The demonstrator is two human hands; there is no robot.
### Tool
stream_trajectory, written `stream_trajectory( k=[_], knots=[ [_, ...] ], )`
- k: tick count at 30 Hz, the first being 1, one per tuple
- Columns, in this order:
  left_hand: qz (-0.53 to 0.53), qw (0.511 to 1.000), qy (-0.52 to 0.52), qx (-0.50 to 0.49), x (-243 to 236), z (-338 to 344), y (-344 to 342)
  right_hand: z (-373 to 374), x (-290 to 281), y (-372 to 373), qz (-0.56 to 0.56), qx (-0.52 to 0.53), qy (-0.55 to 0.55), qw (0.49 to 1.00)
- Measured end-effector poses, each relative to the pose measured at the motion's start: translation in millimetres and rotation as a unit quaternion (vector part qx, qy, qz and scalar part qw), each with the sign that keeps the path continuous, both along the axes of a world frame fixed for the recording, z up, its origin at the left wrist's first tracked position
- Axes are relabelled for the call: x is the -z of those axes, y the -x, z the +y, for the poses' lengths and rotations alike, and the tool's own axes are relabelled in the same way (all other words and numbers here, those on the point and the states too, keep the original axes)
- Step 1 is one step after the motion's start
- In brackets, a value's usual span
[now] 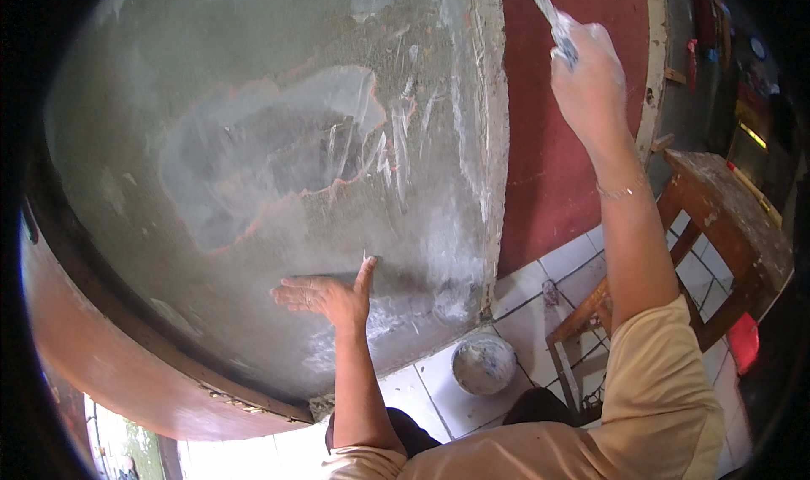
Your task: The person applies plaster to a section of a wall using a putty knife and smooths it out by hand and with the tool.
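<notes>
My left hand (325, 299) lies against the grey plastered wall (278, 286), its fingers stretched out and its thumb pointing up. Raised at the upper right, my right hand (591, 67) is closed around a putty knife (548, 12) smeared with white paste. The tool is seen nearly edge-on, and its far end runs out of the picture. White streaks and a smoother light-grey patch (337, 88) with an orange outline mark the wall between my hands. On the floor below stands a bucket (456, 372) holding whitish paste.
A dark red panel (557, 176) adjoins the wall's rough right edge. Wooden furniture (734, 202) stands at the right, near a red object (743, 343). White tiles (434, 396) cover the floor. A curved dark edge (160, 337) bounds the wall at lower left.
</notes>
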State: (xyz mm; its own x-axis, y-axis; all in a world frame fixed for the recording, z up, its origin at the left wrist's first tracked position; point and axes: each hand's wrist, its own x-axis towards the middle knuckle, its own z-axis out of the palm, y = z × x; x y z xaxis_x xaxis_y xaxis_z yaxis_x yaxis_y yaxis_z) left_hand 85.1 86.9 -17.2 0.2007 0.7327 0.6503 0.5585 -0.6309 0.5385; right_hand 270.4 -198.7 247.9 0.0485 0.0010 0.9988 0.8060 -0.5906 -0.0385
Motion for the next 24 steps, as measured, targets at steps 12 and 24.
stream_trajectory(
  k=[12,24],
  knots=[
    [-0.001,1.000,-0.006,-0.001,-5.0,-3.8,-1.2,19.6,173.5,13.2,0.270,-0.087,0.259,0.923],
    [-0.004,1.000,-0.004,-0.002,-1.0,-2.9,0.9,-7.4,-87.2,39.2,0.023,0.145,0.174,0.974]
  ],
)
